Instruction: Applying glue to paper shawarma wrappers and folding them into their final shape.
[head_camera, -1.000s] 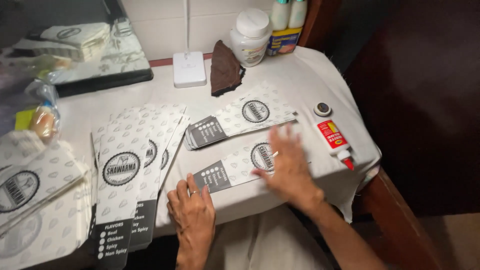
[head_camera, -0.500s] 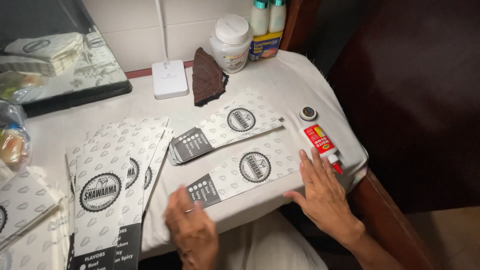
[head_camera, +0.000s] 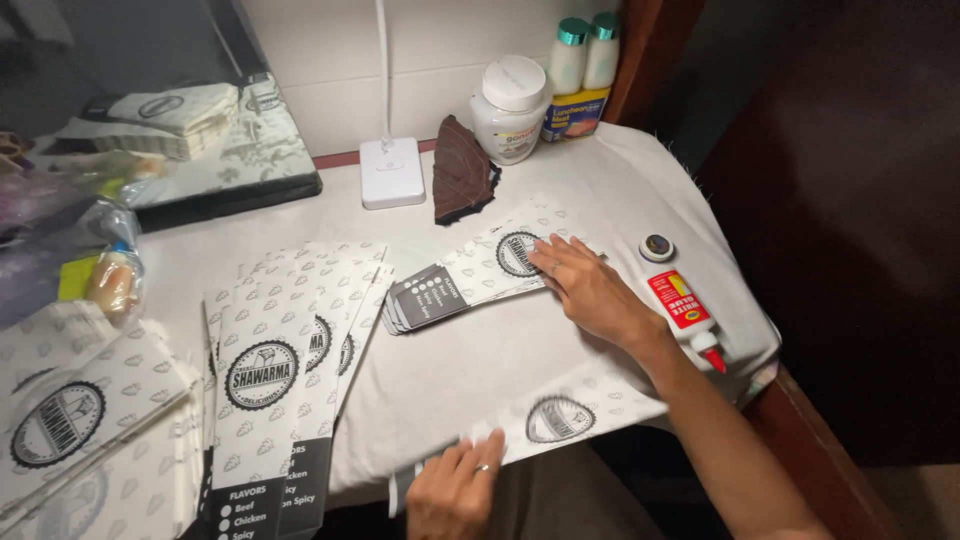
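White patterned paper, printed with a round black emblem, makes up the flat sleeve bag (head_camera: 560, 420) that the left hand (head_camera: 455, 495) pinches by its near end at the front edge of the tabletop, thumb under and fingers curled over, a ring showing on one finger. The bag hangs partly past that edge. The right hand (head_camera: 590, 290) lies flat and spread, palm down, on a small stack of the same white printed paper bags (head_camera: 470, 280) near the middle of the cloth-covered tabletop (head_camera: 470, 360), gripping nothing. To handle this well, I judge the pressing hand should hold the stack square while the single bag is kept flat and uncreased, its edges lined up with the others. Toward the left edge lies a larger fanned pile of matching bags (head_camera: 285, 370). Along the right edge sit a red-labelled glue tube (head_camera: 685, 315) and a small round cap (head_camera: 656, 247). By the back edge stand a white plastic jar (head_camera: 508, 110), a dark brown folded cloth (head_camera: 460, 175) and a white square charger block (head_camera: 392, 173).
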